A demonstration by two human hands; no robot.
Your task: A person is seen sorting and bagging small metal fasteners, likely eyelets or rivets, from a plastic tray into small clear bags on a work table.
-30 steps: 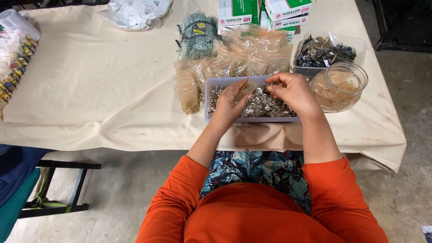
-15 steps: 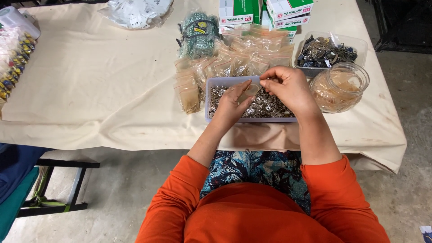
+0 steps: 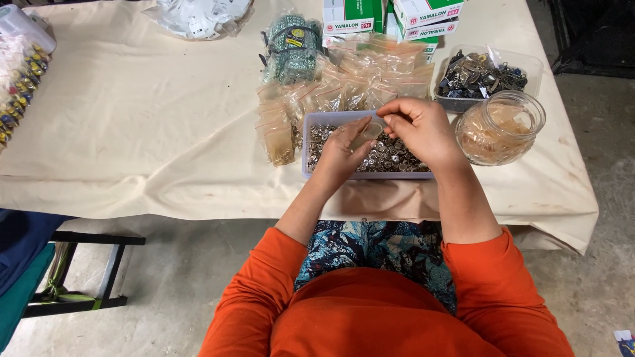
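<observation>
Pinching a small clear plastic bag [image 3: 368,131], both hands were held together over a lavender tray [image 3: 311,166] of small metal pieces on the table [image 3: 145,132]. The left hand [image 3: 340,153] was curled with fingertips pressed on the bag; the right hand [image 3: 423,132] gripped its top edge. A glass jar [image 3: 501,127] was seen just beside.

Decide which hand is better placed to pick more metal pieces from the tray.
Left. The left hand lies low over the tray of metal pieces; the right hand is raised, pinching the small clear bag.
</observation>
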